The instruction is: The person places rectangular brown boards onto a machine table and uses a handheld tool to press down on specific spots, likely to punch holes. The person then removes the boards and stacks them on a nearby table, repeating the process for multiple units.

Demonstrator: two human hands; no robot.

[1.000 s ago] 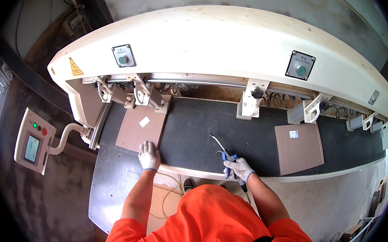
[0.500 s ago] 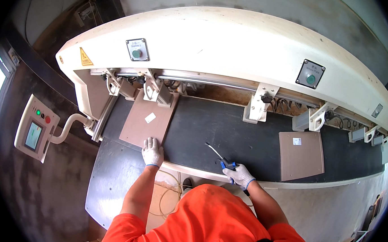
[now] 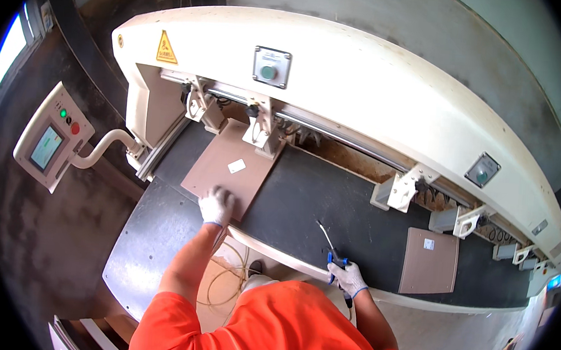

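A brown panel (image 3: 248, 184) with a small white label lies on the machine's dark bed at the left, its far edge at the clamp heads. My left hand (image 3: 216, 206), in a white glove, rests over the panel's near edge with its fingers spread and slightly bent; it looks a little blurred. My right hand (image 3: 348, 279), also gloved, is wrapped around the handle of a blue and black air blow gun (image 3: 335, 251). The gun's thin nozzle points away from me over the bed. At the right lies a second brown panel (image 3: 429, 267) with a white label.
A long white machine beam (image 3: 360, 63) with green buttons spans the far side, with clamp heads (image 3: 403, 191) below. A control screen (image 3: 48, 146) on a bent arm stands at left. A grey side table (image 3: 149, 237) adjoins the bed. A yellowish hose (image 3: 223, 294) coils below.
The view has turned, so the machine now slants down to the right. My left hand has shifted slightly on the left panel, its fingers more bent. My right hand still holds the blow gun.
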